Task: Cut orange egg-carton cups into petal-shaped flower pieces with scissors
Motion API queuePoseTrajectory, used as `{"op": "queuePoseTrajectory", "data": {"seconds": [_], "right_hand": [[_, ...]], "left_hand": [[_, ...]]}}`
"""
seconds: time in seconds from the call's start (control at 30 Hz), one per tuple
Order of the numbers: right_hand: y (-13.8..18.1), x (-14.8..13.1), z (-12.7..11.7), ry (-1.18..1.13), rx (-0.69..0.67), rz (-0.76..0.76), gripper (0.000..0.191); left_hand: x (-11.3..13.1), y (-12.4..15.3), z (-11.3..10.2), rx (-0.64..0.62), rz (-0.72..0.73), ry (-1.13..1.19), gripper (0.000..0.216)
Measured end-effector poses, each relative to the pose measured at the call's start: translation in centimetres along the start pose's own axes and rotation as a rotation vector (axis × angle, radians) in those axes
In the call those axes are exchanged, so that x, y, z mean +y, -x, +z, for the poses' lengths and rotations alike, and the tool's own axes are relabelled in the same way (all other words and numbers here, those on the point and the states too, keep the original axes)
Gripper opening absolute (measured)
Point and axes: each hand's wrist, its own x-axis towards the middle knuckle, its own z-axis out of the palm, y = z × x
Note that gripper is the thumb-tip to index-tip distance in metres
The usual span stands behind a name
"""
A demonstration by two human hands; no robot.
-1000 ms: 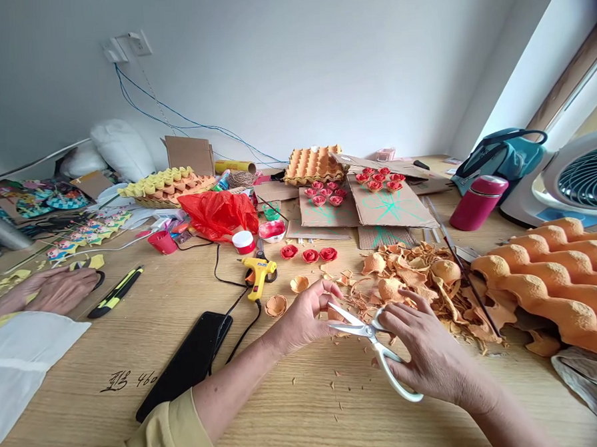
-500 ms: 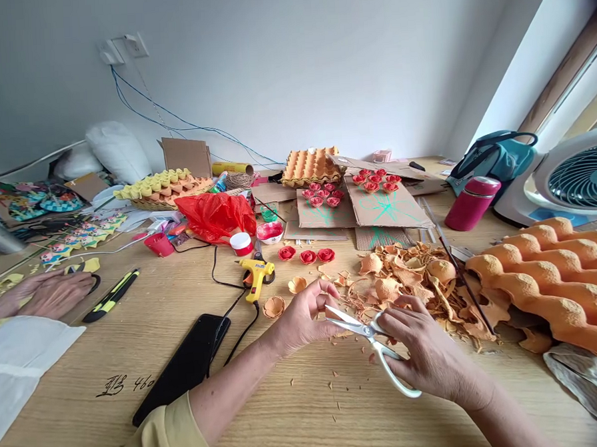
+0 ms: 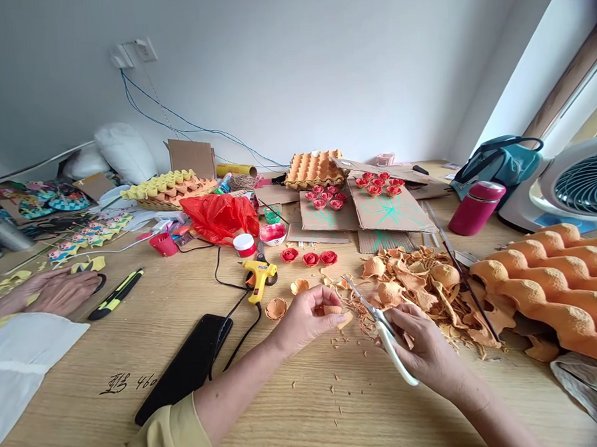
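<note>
Between the thumb and fingers of my left hand (image 3: pixel 304 322) is a small orange egg-carton cup (image 3: pixel 339 316), partly hidden by the fingers. My right hand (image 3: pixel 423 345) has its fingers through the handles of white-handled scissors (image 3: pixel 384 329); the blades point up and away, a little right of the cup and apart from it. Two cut orange petal cups, one a flower-shaped cup (image 3: pixel 275 309), lie left of my left hand. A heap of orange carton scraps (image 3: pixel 416 284) lies beyond my right hand, and small clippings are scattered on the table below.
A yellow glue gun (image 3: pixel 258 277) with its cord and a black phone (image 3: pixel 183 366) lie to the left. Red paper roses (image 3: pixel 310 258) sit farther back. An orange egg tray (image 3: pixel 556 283) and pink bottle (image 3: pixel 478 207) are right. Another person's hands (image 3: pixel 64 289) work at far left.
The scissors have moved away from the carton cup to the right, their blades swinging from pointing left to pointing upward. The cup now shows more in my left hand. The view has shifted slightly.
</note>
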Motion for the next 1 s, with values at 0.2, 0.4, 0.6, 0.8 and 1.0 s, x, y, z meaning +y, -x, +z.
{"op": "queuePoseTrajectory", "data": {"seconds": [0.2,0.4,0.6,0.8,1.0], "right_hand": [[-0.2,0.0,0.2,0.054,-0.057,-0.012,0.026],[-0.1,0.5,0.5,0.089,-0.014,-0.068,0.015],[0.0,0.5,0.4,0.095,0.021,-0.068,0.01],[0.0,0.4,0.6,0.101,0.022,-0.099,0.009],[-0.1,0.2,0.3,0.162,-0.009,-0.077,0.012]], "left_hand": [[-0.6,-0.5,-0.3,0.051,0.077,-0.086,0.029],[-0.9,-0.8,-0.6,0.077,0.107,-0.137,0.024],[-0.9,-0.7,-0.7,0.105,0.201,-0.218,0.018],[-0.6,-0.5,-1.0,0.172,0.181,-0.295,0.019],[-0.2,-0.2,-0.6,0.127,0.089,-0.049,0.024]]}}
